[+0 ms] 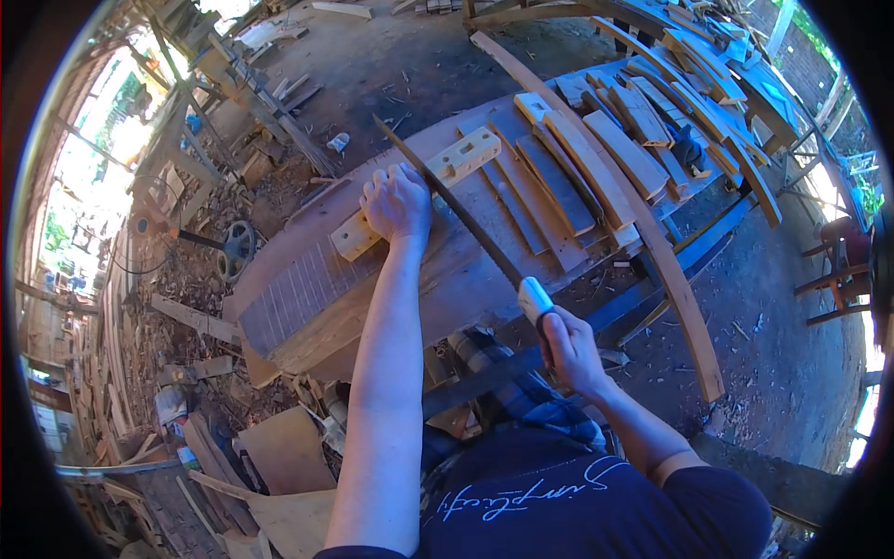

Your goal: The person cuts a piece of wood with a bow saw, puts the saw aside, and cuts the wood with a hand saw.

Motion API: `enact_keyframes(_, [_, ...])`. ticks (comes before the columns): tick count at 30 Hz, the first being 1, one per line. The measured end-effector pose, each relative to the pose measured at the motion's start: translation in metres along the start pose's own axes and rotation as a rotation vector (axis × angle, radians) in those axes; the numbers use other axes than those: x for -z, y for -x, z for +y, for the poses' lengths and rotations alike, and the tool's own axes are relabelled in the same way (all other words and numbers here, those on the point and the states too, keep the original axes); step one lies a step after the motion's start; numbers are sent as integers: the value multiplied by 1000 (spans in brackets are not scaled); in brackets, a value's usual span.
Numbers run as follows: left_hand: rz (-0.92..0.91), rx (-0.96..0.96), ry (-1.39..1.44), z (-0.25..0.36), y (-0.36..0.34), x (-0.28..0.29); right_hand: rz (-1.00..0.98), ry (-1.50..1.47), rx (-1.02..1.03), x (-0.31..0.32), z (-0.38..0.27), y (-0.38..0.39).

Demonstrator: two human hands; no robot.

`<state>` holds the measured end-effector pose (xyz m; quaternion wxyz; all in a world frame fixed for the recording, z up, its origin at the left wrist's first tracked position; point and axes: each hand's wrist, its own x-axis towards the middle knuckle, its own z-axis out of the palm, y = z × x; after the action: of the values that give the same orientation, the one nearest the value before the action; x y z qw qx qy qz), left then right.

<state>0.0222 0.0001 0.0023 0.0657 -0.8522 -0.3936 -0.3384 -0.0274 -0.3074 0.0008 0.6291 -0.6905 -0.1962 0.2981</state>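
A handsaw with a long, dark, tapering blade and a pale handle slants up and left across the workbench. My right hand is closed around its handle, near the bench's front edge. The blade lies across a pale wooden piece with several holes in it, just right of my left hand. With curled fingers, my left hand grips that piece and presses it on the bench. The part of the piece under the hand is hidden, and whether the teeth have cut into the wood I cannot tell.
Several curved wooden boards lie on the bench to the right, and a long curved plank overhangs its front. A handwheel stands at the left. Wood scraps litter the floor. A wooden chair is far right.
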Motion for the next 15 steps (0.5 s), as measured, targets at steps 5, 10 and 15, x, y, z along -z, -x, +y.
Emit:
enact_keyframes(5, [-111,4,25,-3,-1,3,34,16,66,-28,-15,-52])
enact_keyframes(10, [-106,63,-30,-6,-1,-2,-4,65,-57,-24,-17,-43])
enact_keyframes(15, [-106,3,-13,5,-3,6,-8,-65,-88,3,-23,0])
